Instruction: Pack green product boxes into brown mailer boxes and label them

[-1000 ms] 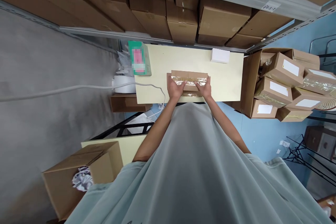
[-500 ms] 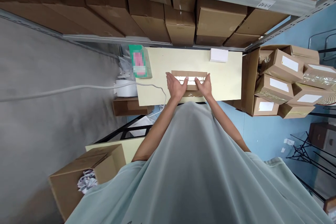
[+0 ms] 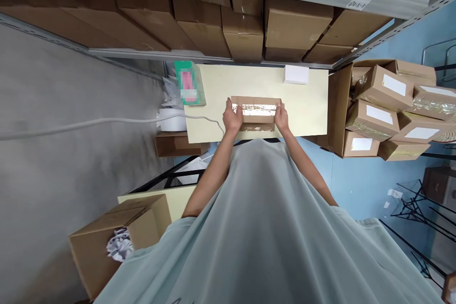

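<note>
A small brown cardboard box [image 3: 255, 113] lies on the pale yellow table [image 3: 213, 80] right in front of me. Shiny clear tape runs lengthwise across its top and reflects the light. My left hand [image 3: 232, 116] grips the box's left end, thumb on top and fingers along the side. At the opposite end, my right hand [image 3: 281, 116] is closed round the right side in the same way. The undersides of the fingers are hidden by the box.
A stack of white labels [image 3: 296, 75] lies at the table's back right. A green-and-clear box [image 3: 188, 83] stands at its left end, near a white cable [image 3: 142, 119]. On the right, a large carton [image 3: 338, 111] holds several taped boxes. Shelving with cartons [image 3: 244, 33] overhangs the back.
Both hands have slid outward from the taped top to the box's two ends, and now hold it there. The box itself has hardly moved.
</note>
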{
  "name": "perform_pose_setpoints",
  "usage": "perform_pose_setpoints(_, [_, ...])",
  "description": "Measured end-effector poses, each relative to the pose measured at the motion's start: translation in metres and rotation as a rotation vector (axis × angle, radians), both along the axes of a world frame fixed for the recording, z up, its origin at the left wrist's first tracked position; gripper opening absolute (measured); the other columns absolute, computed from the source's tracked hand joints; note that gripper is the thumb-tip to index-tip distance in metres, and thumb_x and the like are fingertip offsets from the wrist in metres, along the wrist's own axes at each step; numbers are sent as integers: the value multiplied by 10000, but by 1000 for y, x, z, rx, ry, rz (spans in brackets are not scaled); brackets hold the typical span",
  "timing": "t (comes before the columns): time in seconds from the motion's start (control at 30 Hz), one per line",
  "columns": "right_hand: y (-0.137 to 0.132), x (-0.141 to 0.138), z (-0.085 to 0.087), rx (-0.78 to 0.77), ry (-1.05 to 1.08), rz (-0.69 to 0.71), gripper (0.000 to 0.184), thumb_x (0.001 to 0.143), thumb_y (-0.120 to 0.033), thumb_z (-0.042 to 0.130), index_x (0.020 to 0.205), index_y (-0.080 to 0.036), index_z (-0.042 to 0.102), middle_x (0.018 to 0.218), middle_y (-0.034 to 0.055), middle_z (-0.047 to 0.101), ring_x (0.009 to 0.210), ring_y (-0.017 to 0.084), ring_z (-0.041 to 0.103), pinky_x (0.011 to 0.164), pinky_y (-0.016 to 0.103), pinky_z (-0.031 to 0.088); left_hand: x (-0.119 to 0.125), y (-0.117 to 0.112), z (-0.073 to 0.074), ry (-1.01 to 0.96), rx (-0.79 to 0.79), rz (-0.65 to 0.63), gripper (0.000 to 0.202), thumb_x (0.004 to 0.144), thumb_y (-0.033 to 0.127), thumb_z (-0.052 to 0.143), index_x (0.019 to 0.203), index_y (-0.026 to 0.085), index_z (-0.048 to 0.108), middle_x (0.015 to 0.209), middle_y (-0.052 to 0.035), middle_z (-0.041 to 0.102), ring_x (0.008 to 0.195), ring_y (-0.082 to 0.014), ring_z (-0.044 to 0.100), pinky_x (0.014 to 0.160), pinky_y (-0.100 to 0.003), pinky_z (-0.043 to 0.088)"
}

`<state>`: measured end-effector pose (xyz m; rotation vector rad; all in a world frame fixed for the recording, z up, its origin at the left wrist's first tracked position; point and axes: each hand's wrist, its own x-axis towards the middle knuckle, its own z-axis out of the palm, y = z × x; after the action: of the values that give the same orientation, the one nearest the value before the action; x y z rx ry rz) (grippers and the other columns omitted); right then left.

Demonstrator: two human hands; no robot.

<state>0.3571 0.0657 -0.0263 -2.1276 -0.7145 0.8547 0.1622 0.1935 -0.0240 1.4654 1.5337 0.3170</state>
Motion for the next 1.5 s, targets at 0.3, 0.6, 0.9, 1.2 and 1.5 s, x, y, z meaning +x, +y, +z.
perform_pose_setpoints(0.3, [-5,-23,2,-79,-136,120,1260,1023,-919,479,1838,-74,21,1882,257,241,1775,368,212,1429,585,264,7,-30,3,36,80,-54,1424,793,714,947,1808,82,174,1893,-285,173,1788,-399,158,1455,-529,190])
perform_pose_setpoints(0.6, [8,-27,6,-121,-230,84,1255,1027,-884,511,1818,-21,58,1875,301,207,1775,401,193,1414,630,276,14,-34,7,114,91,-36,1268,919,709,818,1801,51,187,1892,-301,148,1792,-429,83,1457,-590,114])
perform_pose_setpoints(0.9, [13,-22,19,-77,-119,-15,1084,1085,-824,385,1814,-59,147,1820,275,385,1718,399,363,1380,614,349,13,-19,9,120,86,19,1046,925,597,849,1707,75,390,1769,-304,450,1725,-432,330,1439,-602,194])
perform_pose_setpoints(1.2, [9,-9,6,-89,-47,-6,1082,1078,-863,249,1778,-38,290,1787,271,445,1712,378,370,1396,602,317,5,-3,4,15,-115,101,746,899,576,868,1488,162,673,1417,-187,791,1422,-413,703,1268,-565,519])
perform_pose_setpoints(1.5, [-3,-6,46,12,-43,-101,888,1083,-802,358,1630,-135,570,1515,241,687,1396,357,664,1213,572,538,-12,2,43,-114,-35,126,733,1057,532,717,1637,109,572,1556,-223,707,1419,-302,702,1244,-410,531])
